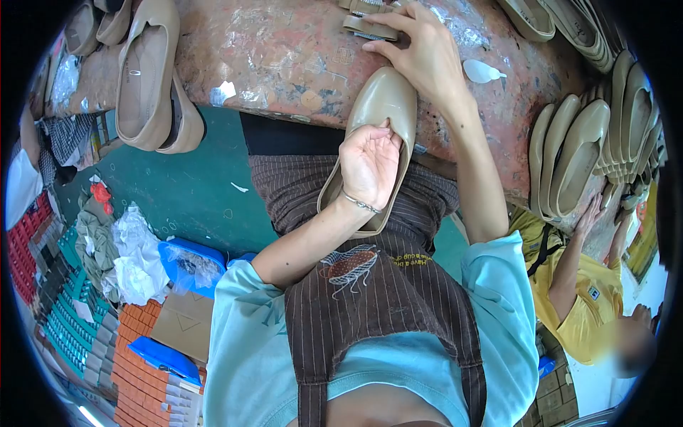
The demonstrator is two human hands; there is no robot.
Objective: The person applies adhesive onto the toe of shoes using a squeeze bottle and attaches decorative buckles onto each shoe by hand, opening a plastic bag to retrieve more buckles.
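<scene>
Scuffed red tabletop (249, 50), and right over its near edge sits the beige shoe (380, 96) I'd be watching. Toe's on the edge, heel hangs back above the striped apron (398, 320), so if the grip slackens it could tip and slide off. The left hand (370, 165) is palm-up in the opening and has hold of it near the front; some fingertips are buried, so no idea how firmly. That bracelet (361, 204) could scuff the lining if the wrist drags, imo.

The right hand (427, 57) has thumb and forefinger parted around the end of one of the tan strips (366, 28). They lie bunched together, so a sloppy pinch might drag the neighbours along. Near that wrist there's what looks like a small white squeeze bottle (482, 71), easy to knock with a forearm swing.

Further out, the pair of shoes (146, 78) on the left overhangs the edge; one bump and it's on the green floor (220, 149). Over on the right, the packed row of shoes (585, 135) could topple if the co-worker's hand (589, 215) just beside it nudges the nearest one.
</scene>
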